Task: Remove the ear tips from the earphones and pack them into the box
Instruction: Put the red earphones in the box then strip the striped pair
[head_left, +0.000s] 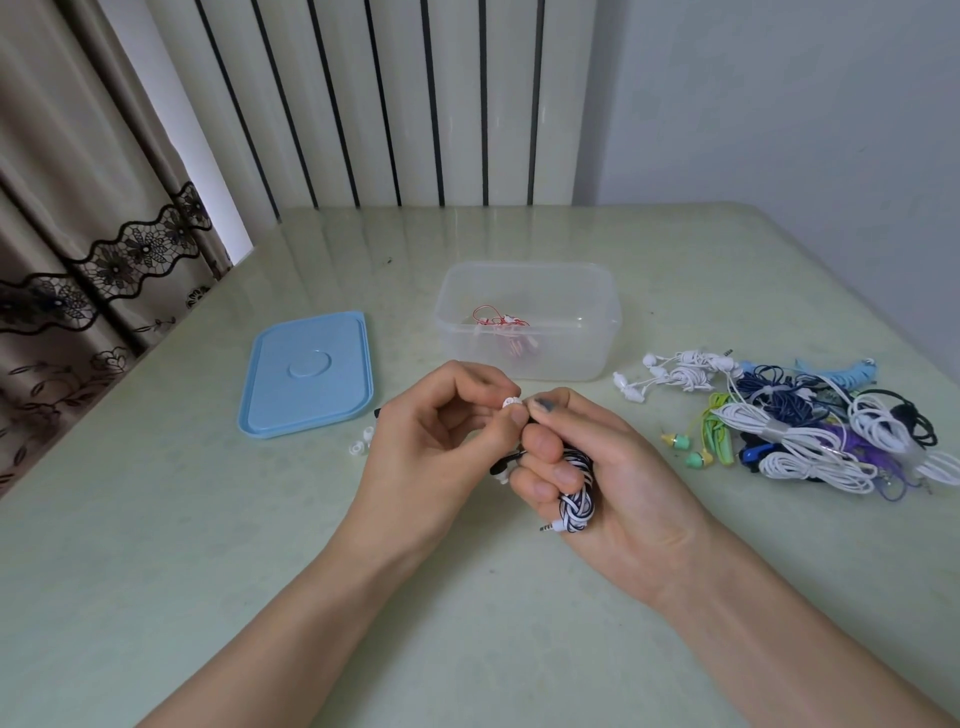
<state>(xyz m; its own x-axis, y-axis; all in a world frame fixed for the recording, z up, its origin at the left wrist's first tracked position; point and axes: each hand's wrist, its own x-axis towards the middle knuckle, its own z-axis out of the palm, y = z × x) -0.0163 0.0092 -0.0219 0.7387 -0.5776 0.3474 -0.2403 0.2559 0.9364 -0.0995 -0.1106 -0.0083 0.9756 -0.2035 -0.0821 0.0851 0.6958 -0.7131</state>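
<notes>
Clear plastic box (602, 317), glossy table (208, 545)

Left hand (441, 431): palm turned inward, fingers curled, thumb and forefinger pinching a white ear tip (511, 402). Right hand (597, 462): fingers wrapped round a coiled earphone (576, 483), thumb and forefinger meeting the left fingertips. Forearms bare, converging from lower edge, raised above tabletop (208, 545).

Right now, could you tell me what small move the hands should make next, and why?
Probably pull the white ear tip off: the left hand pinches it while the right hand grips the coiled earphones. Two loose tips already lie beside the blue lid.
</notes>
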